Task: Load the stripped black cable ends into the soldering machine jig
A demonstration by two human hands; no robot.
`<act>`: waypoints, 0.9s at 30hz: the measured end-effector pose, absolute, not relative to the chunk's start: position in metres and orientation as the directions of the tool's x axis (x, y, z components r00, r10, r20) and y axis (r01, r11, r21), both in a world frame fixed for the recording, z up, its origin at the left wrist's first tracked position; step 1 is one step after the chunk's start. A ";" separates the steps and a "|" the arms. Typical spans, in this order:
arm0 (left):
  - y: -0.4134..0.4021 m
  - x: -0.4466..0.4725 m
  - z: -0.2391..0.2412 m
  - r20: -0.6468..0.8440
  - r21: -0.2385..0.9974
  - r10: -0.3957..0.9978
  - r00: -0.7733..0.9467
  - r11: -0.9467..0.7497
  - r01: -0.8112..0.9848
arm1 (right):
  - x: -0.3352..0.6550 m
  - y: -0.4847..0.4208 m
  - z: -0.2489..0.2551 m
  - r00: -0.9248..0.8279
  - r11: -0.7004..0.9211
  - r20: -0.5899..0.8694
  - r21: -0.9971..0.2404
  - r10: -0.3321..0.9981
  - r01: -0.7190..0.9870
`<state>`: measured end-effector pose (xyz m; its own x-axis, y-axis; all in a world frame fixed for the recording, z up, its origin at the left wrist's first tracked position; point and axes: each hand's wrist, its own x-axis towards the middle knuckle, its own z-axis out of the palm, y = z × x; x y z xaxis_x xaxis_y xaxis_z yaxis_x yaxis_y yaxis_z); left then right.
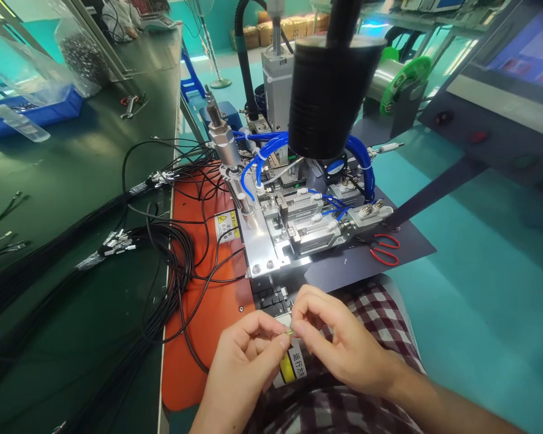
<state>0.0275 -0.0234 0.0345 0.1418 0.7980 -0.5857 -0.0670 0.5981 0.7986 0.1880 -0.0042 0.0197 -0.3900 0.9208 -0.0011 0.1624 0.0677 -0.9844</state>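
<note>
My left hand [247, 355] and my right hand [332, 334] meet fingertip to fingertip in front of the machine [308, 223]. Between them shows a tiny yellow-green piece [290, 332], thin like a wire end, too small to identify. Thumb and forefinger of my left hand pinch it from one side. The right thumb and forefinger close on its other side, and whatever lies inside that pinch is hidden. Just beyond the fingertips is the machine's black lower block [271, 295]. A label with yellow and black print [294, 364] shows below the hands.
Bundles of black cables [172, 253] lie over the green table [95, 163] and orange board [208, 325]. Red-handled scissors [384, 250] rest on the dark plate at right. A black nozzle [335, 96] hangs overhead. A blue tray [67, 108] stands far left; a control panel [493, 120] stands right.
</note>
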 end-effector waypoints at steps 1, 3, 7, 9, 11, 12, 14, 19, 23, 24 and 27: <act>-0.023 0.028 0.035 -0.589 0.794 0.794 0.149 0.603 -0.073 | 0.188 -0.005 0.019 -0.389 0.042 -0.020 -0.988 0.921 0.150; -0.023 0.027 0.035 -0.589 0.793 0.794 0.150 0.604 -0.084 | 0.187 -0.005 0.016 -0.386 -0.036 -0.074 -0.994 0.919 0.106; -0.023 0.025 0.034 -0.586 0.795 0.805 0.090 0.593 -0.128 | 0.186 -0.005 0.013 -0.395 -0.216 -0.197 -0.976 0.897 -0.005; -0.022 0.025 0.033 -0.588 0.792 0.806 0.071 0.592 -0.154 | 0.186 -0.004 0.014 -0.390 -0.246 -0.225 -0.969 0.893 -0.005; -0.022 0.024 0.032 -0.590 0.789 0.805 0.065 0.592 -0.161 | 0.184 -0.004 0.016 -0.379 -0.257 -0.242 -0.966 0.893 0.010; -0.023 0.024 0.031 -0.591 0.789 0.804 0.063 0.593 -0.161 | 0.183 -0.004 0.016 -0.373 -0.267 -0.251 -0.964 0.893 0.011; -0.023 0.024 0.031 -0.594 0.787 0.802 0.064 0.596 -0.161 | 0.181 -0.004 0.017 -0.362 -0.283 -0.264 -0.959 0.894 0.001; -0.025 0.024 0.031 -0.595 0.779 0.800 0.079 0.598 -0.187 | 0.176 -0.003 0.016 -0.342 -0.290 -0.270 -0.957 0.900 -0.007; -0.025 0.026 0.028 -0.591 0.778 0.803 0.078 0.593 -0.208 | 0.174 -0.004 0.015 -0.319 -0.256 -0.248 -0.967 0.915 0.019; -0.026 0.026 0.028 -0.588 0.779 0.805 0.077 0.590 -0.211 | 0.173 -0.005 0.014 -0.303 -0.229 -0.228 -0.973 0.925 0.033; -0.027 0.027 0.028 -0.587 0.779 0.806 0.074 0.588 -0.218 | 0.171 -0.009 0.010 -0.247 -0.140 -0.155 -0.987 0.957 0.077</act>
